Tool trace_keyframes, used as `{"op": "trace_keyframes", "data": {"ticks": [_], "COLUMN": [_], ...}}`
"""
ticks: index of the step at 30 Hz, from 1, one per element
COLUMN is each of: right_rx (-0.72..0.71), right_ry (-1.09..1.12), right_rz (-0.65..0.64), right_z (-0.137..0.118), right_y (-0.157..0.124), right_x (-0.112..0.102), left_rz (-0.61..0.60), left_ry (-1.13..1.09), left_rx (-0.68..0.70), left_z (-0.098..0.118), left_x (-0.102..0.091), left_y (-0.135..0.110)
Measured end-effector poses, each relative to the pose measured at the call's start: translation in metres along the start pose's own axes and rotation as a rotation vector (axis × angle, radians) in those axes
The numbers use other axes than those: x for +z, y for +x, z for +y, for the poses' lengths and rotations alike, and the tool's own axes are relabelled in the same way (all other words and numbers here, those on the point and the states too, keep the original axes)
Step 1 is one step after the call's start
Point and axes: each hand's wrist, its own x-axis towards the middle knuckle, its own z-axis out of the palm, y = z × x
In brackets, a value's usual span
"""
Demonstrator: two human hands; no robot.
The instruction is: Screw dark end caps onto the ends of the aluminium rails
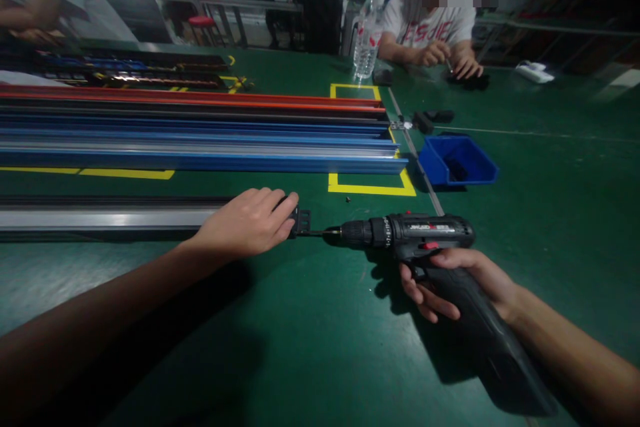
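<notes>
My left hand (253,221) is wrapped over the right end of a long silver and black metal profile (110,219) lying on the green table. A black end cap (303,221) sticks out past my fingers. In my right hand (435,287) is a black cordless drill (430,232), held by its grip with a finger near the trigger. Its bit (320,233) points left and reaches the end cap; whether it sits in a screw is too small to tell. A tiny dark screw-like piece (349,199) lies on the table just above the bit.
Blue profiles (250,163) and a red profile (200,99) lie behind, ending near yellow tape (373,191). A blue bin (473,177) holding dark pieces stands beyond the drill. Water bottles (366,47) stand farther back. A co-worker's hands (450,60) handle something dark across the table (565,167).
</notes>
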Motion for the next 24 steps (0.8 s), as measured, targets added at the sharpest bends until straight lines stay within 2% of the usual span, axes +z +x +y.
{"op": "trace_keyframes", "data": {"ticks": [5,15,24], "right_rx": [-0.008,-0.001,-0.003], "right_ry": [-0.024,-0.118,-0.12], "right_rz": [-0.023,0.041,0.036], "right_z": [0.001,0.0,0.003], "right_y": [0.0,-0.001,-0.001], "right_x": [-0.002,-0.002,-0.003], "left_rz": [0.026,0.142,0.163], "left_ry": [-0.013,-0.004,-0.024], "left_rx": [0.003,0.047,0.037], "left_z": [0.0,-0.001,-0.002], "left_x": [0.0,0.007,0.01], "left_y": [0.0,-0.001,-0.002]}}
